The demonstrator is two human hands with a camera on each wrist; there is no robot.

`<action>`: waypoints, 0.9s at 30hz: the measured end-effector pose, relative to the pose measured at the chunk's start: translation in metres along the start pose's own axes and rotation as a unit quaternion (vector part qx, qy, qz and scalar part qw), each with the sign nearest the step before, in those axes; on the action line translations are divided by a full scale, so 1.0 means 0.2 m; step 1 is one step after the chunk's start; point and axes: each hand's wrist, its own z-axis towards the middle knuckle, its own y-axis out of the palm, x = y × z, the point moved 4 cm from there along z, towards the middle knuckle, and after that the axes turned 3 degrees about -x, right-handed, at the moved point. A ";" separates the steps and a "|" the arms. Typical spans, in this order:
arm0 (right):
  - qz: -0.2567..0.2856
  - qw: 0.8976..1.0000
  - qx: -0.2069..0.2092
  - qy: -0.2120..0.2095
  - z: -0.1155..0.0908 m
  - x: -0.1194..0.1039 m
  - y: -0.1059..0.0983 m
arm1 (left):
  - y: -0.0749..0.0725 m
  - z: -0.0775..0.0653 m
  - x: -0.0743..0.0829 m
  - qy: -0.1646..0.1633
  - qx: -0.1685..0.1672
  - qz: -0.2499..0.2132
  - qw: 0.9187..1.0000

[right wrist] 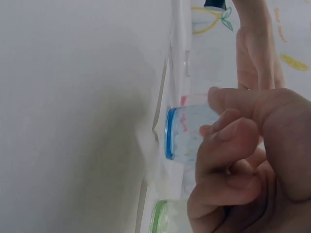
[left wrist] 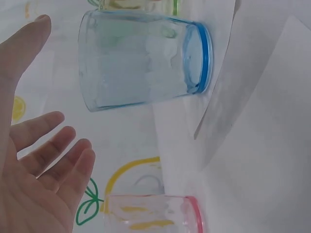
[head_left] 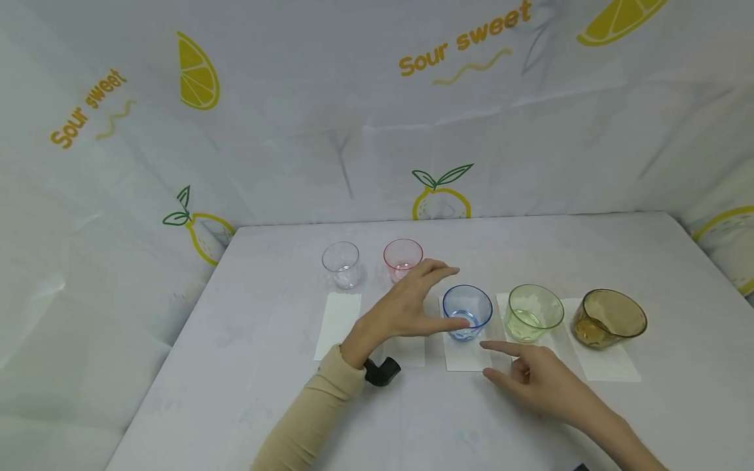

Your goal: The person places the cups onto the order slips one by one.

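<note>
On the white table (head_left: 177,405), the left hand (head_left: 406,311) spreads its fingers, grasping nothing; the right hand (head_left: 538,381), index extended, other fingers bent, is also free. Between the table's left and right edges, the blue tumbler (head_left: 465,302) stands upright on a paper strip (head_left: 468,358), rightward and below the left fingers, which seem nearer.

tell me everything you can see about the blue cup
The blue cup is see-through and blue-tinted, glass or clear plastic, with a round open rim wider than its base and a deeper blue band around the bottom. It stands upright on a white paper strip, left of the green cup in the head view, and nothing shows inside. The left hand is spread around its rim without touching; the right hand also looks clear of it.
</note>
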 end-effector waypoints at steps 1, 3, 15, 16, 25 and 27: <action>0.005 1.000 0.007 -0.020 0.00 -0.01 0.00 | -0.01 0.00 -0.01 -0.001 0.001 0.000 1.000; 0.011 0.998 0.026 -0.059 0.00 -0.05 0.01 | -0.03 -0.01 -0.02 -0.004 0.004 0.002 1.000; 0.077 0.991 0.042 -0.105 0.08 -0.21 0.12 | -0.17 -0.05 -0.14 -0.004 0.034 0.004 0.999; 0.080 0.990 0.041 -0.108 0.09 -0.22 0.13 | -0.18 -0.06 -0.16 -0.005 0.036 0.006 0.999; 0.091 0.992 0.020 -0.080 0.20 -0.27 0.23 | -0.27 -0.06 -0.26 -0.036 0.039 0.026 0.998; 0.090 0.993 0.011 -0.076 0.22 -0.27 0.24 | -0.28 -0.06 -0.28 -0.039 0.035 0.027 0.998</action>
